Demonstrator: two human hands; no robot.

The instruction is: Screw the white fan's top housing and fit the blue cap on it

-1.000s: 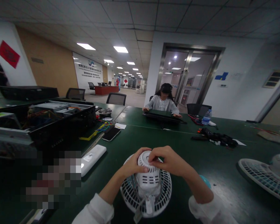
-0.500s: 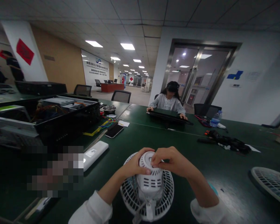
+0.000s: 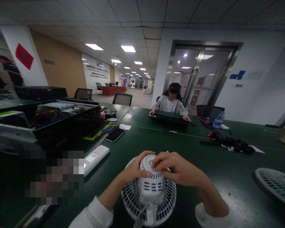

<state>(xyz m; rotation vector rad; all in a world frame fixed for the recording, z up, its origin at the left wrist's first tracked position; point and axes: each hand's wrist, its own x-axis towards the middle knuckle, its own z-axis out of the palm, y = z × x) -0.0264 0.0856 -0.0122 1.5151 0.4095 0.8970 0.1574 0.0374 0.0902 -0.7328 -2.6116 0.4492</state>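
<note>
A white electric fan lies grille-down on the green table in front of me, its motor housing upward. My left hand curves around the housing's left side, thumb across its near face, and grips it. My right hand is closed, its fingertips bunched against the round centre of the housing's top. Whatever lies under those fingertips is hidden. Below the slotted housing, the fan's stem and cord point towards me.
A white fan grille lies at the right. Leftward are a white power bank, a phone, a metal bowl and an opened computer case. Across the table a person holds a dark panel.
My right hand's fingers have shifted on top of the housing, and its wrist has dropped slightly to the right. My left hand keeps its hold on the fan. The view moved slightly.
</note>
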